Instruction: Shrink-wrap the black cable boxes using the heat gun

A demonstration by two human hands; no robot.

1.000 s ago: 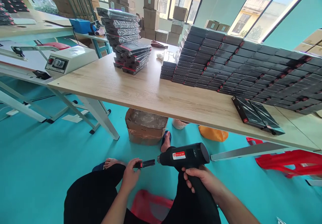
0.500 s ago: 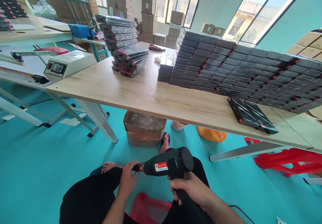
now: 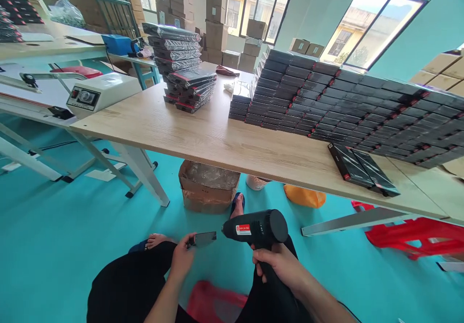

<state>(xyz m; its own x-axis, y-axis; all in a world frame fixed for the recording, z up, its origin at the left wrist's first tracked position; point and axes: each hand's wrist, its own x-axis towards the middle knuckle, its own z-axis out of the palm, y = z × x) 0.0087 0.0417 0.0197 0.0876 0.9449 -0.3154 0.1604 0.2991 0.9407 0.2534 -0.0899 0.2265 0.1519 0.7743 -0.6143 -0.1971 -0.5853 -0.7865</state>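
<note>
My right hand [image 3: 281,264] is wrapped round the handle of a black heat gun [image 3: 259,226] with a red and white label, its nozzle pointing left. Between the fingers of my left hand [image 3: 182,260] is a thin black box [image 3: 205,238], seen nearly edge-on with a shiny face. A small gap separates the box from the nozzle. Both are above my lap, in front of the table edge. Two flat black boxes [image 3: 362,169] lie side by side on the wooden table [image 3: 203,137].
A long wall of stacked black boxes [image 3: 326,95] stands on the table, with loosely wrapped ones [image 3: 190,88] piled to its left. A white sealing machine [image 3: 105,91] is at the left. Under the table are a carton of plastic film [image 3: 208,195] and an orange bag [image 3: 304,196].
The heat gun has shifted slightly right, away from my left hand. The box, earlier mostly hidden behind the nozzle, has turned and now shows its broad side.
</note>
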